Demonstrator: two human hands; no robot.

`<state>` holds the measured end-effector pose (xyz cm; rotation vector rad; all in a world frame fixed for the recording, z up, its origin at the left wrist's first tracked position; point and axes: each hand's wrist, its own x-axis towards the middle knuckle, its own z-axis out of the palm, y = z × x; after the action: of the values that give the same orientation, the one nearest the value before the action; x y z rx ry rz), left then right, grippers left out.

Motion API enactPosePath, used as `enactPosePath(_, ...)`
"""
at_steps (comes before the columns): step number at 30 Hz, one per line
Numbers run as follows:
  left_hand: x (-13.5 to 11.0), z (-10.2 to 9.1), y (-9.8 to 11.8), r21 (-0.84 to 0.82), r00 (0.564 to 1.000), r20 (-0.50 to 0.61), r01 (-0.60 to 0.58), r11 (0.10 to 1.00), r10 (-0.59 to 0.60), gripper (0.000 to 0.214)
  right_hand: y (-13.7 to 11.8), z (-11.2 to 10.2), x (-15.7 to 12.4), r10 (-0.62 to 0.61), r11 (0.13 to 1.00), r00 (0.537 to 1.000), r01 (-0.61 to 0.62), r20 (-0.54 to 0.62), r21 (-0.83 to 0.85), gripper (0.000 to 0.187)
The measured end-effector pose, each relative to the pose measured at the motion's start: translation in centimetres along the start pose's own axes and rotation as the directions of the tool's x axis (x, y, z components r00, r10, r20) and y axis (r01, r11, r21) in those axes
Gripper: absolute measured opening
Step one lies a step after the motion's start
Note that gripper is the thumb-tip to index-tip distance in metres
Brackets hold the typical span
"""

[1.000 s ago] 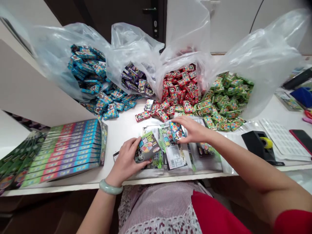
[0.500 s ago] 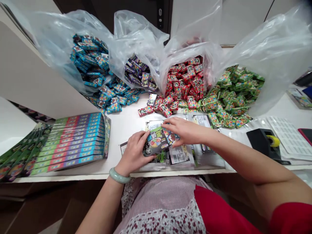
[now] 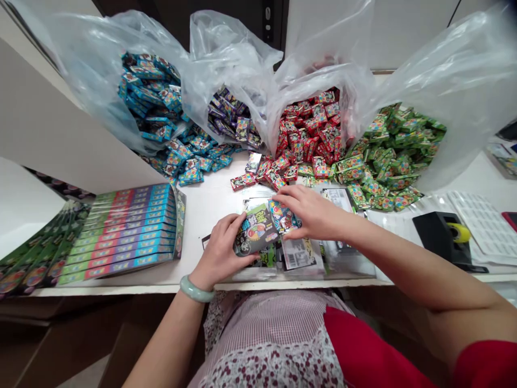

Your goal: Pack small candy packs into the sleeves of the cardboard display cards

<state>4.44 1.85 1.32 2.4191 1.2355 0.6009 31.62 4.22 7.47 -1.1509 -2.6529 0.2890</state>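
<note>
My left hand [image 3: 220, 252] grips a dark printed pouch [image 3: 255, 235] by its left side, just above the white table's front edge [image 3: 133, 277]. My right hand [image 3: 313, 211] pinches a small blue candy box [image 3: 284, 216] at the pouch's right end, touching it. Under both hands lies a loose pile of flat clear printed bags [image 3: 301, 256]. Beyond them four open plastic sacks spill small boxes: blue [image 3: 157, 108], purple [image 3: 232, 121], red [image 3: 309, 132] and green [image 3: 388, 153].
A stack of flat striped display cartons [image 3: 125, 231] leans at the left, with green ones [image 3: 32, 253] beside it. A black tape dispenser [image 3: 442, 237] and white sheets [image 3: 480, 221] sit at the right. A white wall panel [image 3: 48, 134] borders the left.
My right hand has drawn back toward me with the small blue box, bringing it against the pouch in my left hand. The view has shifted slightly.
</note>
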Motion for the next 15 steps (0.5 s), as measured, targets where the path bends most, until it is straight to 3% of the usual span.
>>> enactPosePath(4,0.0,0.1,0.3,0.034,1.000,0.017,-0.018,0.999,0.017,0.092,0.0,0.5,-0.7,-0.050,0.995,0.997,0.044,0.065,0.092,0.084)
enactPosePath(8,-0.1,0.6,0.6,0.017,0.999,0.028,-0.037,0.999,0.036,0.091,0.2,1.2,-1.0,-0.061,0.985,0.997,0.051,0.055,0.163,0.087)
enactPosePath(13,0.2,1.0,1.0,0.046,0.998,-0.064,-0.001,0.999,0.004,0.091,-0.3,2.3,-0.9,0.066,0.952,0.993,-0.034,-0.095,0.306,0.101)
enactPosePath(15,0.4,0.8,1.5,0.090,0.992,-0.125,0.044,0.995,-0.032,0.091,-0.8,2.7,-1.0,0.170,0.914,0.973,-0.096,-0.158,0.395,0.090)
